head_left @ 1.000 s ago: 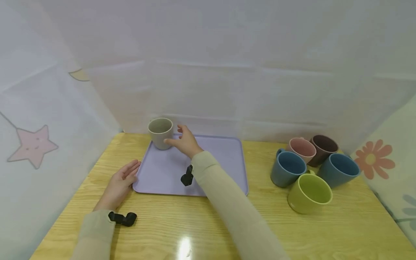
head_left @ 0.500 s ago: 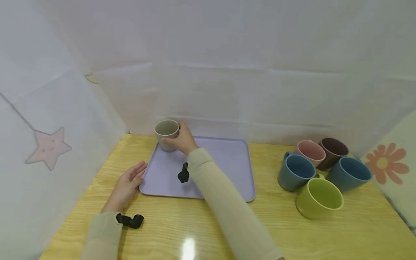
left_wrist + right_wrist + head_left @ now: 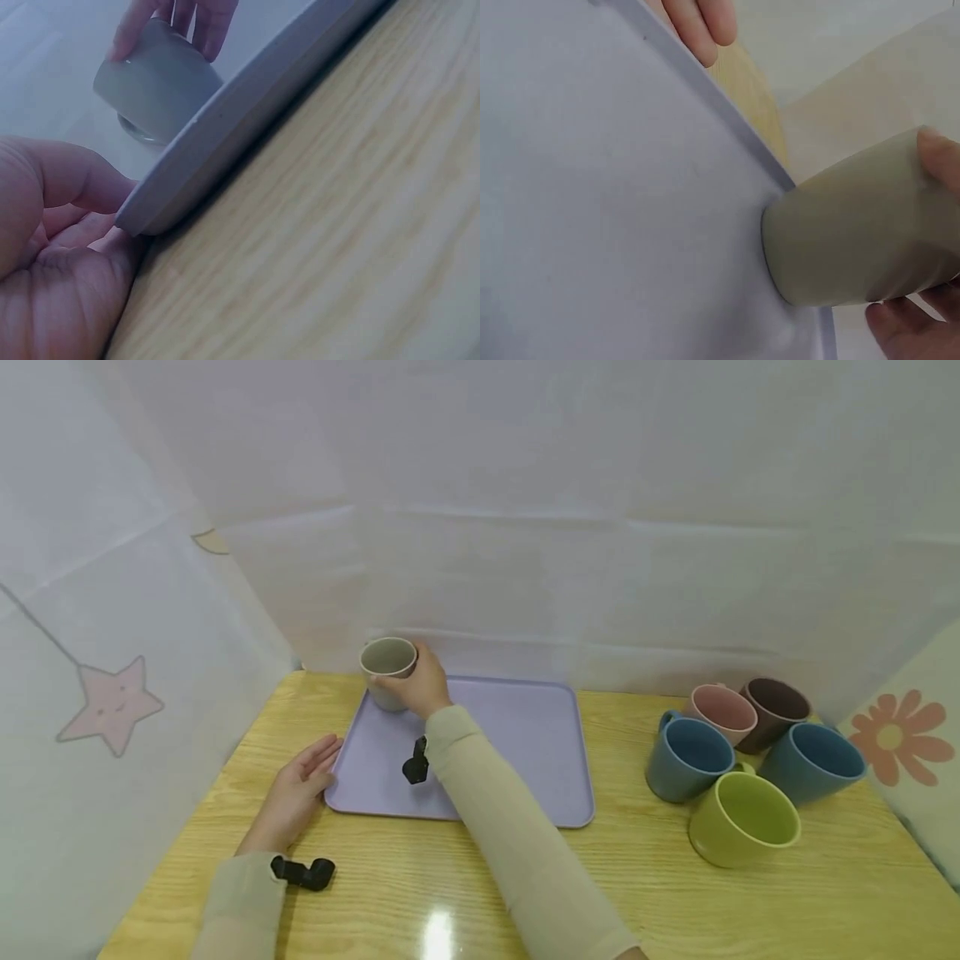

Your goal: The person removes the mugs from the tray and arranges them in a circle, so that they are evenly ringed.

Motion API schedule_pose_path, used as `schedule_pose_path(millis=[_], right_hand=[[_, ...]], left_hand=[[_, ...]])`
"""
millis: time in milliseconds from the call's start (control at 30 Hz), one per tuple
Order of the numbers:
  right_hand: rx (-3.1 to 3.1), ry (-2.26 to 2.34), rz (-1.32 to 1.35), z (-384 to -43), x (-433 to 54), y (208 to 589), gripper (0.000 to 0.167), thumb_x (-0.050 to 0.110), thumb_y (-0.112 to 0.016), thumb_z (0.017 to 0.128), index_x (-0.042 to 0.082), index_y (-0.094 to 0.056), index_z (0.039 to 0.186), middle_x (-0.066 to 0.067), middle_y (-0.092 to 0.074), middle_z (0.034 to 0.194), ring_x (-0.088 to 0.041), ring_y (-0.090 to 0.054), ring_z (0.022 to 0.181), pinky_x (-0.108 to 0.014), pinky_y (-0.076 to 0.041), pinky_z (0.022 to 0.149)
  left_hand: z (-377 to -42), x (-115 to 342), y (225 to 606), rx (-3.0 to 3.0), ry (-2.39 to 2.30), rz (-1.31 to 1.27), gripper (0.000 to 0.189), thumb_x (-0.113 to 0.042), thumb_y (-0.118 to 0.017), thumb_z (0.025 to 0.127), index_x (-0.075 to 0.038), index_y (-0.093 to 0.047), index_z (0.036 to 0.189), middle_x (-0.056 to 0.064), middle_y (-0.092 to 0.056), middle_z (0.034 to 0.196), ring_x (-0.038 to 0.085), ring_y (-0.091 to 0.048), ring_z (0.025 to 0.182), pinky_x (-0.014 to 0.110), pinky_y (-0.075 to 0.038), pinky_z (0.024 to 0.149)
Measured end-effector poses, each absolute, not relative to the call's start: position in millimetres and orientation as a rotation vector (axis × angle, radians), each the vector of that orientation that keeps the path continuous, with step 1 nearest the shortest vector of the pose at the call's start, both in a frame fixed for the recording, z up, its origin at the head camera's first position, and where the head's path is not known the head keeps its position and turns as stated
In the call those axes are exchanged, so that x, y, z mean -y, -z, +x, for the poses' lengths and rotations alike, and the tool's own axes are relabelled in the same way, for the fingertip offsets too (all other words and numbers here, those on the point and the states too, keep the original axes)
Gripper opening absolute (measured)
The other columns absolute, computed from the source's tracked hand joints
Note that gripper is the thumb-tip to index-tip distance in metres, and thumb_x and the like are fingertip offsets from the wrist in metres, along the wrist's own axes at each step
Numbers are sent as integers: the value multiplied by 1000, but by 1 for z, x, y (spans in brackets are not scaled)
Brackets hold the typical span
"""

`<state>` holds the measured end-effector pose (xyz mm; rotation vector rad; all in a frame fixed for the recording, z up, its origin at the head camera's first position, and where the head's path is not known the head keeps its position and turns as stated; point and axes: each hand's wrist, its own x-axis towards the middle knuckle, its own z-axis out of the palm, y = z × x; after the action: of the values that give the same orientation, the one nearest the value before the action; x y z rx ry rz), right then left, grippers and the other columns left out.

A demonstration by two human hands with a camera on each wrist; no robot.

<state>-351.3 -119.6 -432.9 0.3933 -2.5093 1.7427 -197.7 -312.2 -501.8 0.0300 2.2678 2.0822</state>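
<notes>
A grey mug stands upright in the far left corner of the lilac tray. My right hand grips it near the rim, thumb on the near side and fingers round the far side. In the right wrist view the mug's base meets the tray floor beside the raised edge. My left hand lies at the tray's left edge, fingers extended, thumb touching the near left corner. The left wrist view shows the thumb right at the tray's rim.
On the right of the wooden table stand a green mug, two blue mugs, a pink mug and a dark brown mug, close together. White cloth hangs behind the table.
My right hand has closed round the grey mug from beside it. The mug stays in the tray's far left corner. My left hand stays at the tray's edge; the head view has shifted slightly.
</notes>
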Motion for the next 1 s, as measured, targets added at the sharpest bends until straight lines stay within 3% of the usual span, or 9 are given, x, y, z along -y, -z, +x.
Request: schedule_pose_path(millis=[333, 700, 1000], right_hand=[[2380, -1761, 325, -345, 111, 445, 78, 27, -95, 68, 5, -58, 133, -8, -63, 125, -23, -61, 115, -30, -54, 96], [2418, -1880, 347, -329, 101, 451, 85, 33, -94, 71, 12, -47, 140, -4, -62, 130, -18, -61, 116, -29, -55, 93], [2435, -1867, 425, -319, 83, 450, 88, 30, -92, 75, 8, -45, 147, -8, -58, 136, -24, -59, 122, -29, -54, 96]], left_hand=[[-198, 312, 496, -2263, -2049, 20, 67, 11, -37, 100, 0, -12, 162, 19, -18, 167, 33, -18, 153, 26, -30, 118], [-195, 322, 495, -2288, -2035, 33, 65, 9, -38, 103, 1, -11, 161, 23, -16, 166, 36, -17, 153, 22, -32, 116], [-197, 322, 496, -2283, -2033, 55, 65, 9, -38, 103, 2, -10, 161, 24, -15, 166, 37, -16, 152, 20, -33, 114]])
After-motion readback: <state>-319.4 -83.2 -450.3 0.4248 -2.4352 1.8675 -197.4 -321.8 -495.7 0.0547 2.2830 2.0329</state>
